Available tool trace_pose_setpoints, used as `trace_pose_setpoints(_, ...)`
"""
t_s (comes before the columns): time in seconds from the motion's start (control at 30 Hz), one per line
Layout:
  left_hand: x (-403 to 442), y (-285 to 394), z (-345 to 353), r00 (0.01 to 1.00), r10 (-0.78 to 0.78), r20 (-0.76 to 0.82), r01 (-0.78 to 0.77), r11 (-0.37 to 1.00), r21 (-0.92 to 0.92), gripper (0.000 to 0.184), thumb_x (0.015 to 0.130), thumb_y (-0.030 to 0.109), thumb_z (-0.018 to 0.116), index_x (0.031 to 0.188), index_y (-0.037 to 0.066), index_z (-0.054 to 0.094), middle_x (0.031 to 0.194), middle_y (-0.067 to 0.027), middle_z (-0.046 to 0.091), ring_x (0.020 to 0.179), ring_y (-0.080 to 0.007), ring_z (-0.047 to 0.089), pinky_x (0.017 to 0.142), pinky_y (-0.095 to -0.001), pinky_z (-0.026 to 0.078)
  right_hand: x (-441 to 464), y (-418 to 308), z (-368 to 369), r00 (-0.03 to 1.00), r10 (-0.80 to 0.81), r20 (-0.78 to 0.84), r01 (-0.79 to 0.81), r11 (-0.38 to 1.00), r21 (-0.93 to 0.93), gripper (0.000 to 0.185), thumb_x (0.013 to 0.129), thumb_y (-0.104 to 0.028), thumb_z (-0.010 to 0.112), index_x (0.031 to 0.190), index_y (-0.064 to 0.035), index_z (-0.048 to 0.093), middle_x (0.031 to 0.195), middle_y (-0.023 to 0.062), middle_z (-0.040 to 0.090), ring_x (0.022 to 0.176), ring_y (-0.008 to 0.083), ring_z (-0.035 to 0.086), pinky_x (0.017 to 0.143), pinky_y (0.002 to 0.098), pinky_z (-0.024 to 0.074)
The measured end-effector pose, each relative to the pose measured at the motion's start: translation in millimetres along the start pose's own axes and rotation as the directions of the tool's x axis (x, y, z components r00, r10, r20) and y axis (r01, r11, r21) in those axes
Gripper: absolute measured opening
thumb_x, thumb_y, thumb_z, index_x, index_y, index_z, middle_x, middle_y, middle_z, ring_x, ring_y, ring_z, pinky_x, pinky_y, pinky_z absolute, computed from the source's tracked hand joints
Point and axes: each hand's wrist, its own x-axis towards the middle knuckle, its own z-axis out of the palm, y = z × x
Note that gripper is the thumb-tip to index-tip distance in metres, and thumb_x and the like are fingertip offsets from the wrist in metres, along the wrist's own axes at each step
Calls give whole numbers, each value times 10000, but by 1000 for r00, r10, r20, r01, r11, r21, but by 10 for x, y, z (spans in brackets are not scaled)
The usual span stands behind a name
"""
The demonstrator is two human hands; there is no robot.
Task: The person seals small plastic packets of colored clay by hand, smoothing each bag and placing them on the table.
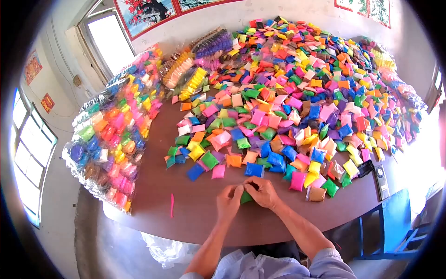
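Packet, green | partly hidden by left grip, right grip | outline unclear

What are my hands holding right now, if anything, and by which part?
A small green packet, apparently pinched along its far edge between your left hand and right hand; the exact contact points are hidden.

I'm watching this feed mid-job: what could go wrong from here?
Possible risks:
1. The green item between the left hand and right hand is mostly hidden by fingers, so a slip might be hard to spot.
2. The packet pile reaches close to the hands; a nudge could slide loose packets into the workspace.
3. The slim device lies near the table's right edge and might get knocked off.
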Motion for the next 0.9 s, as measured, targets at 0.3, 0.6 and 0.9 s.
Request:
trace_pose_setpoints(0.3, 32, 0, 5, 998, 46, -35, -42, 993, 112, 197, 988, 182, 693, 1005, -10, 736, 824, -5, 707, 761, -66, 614, 692, -260, 507, 15, 53, 10, 999, -38, 6, 38, 999, 20, 175, 956, -166, 680, 1036, -15, 716, 859, 86, 717, 772, 120, 643, 684, 319, 534)
trace_pose_setpoints(0.6, 43, -9, 1, 994, 81, -74, -74, 993, 91, 212, 987, 197, 697, 1005, -13, 723, 789, -26, 690, 735, -63, 602, 680, -266, 505, 21, -34, 15, 1000, -9, 5, 9, 1000, 8, 204, 949, -189, 690, 1038, -8, 719, 844, 69, 713, 741, 102, 622, 666, 298, 515)
trace_pose_setpoints(0.9, 33, 47, 22, 999, 23, -31, -25, 999, -47, 249, 974, 221, 723, 1056, -14, 731, 846, -14, 702, 783, -57, 608, 691, -240, 505, 39, 44, 35, 999, -29, -31, 31, 999, 45, 140, 940, -113, 698, 1021, -4, 731, 823, 46, 707, 749, 80, 604, 671, 285, 505)
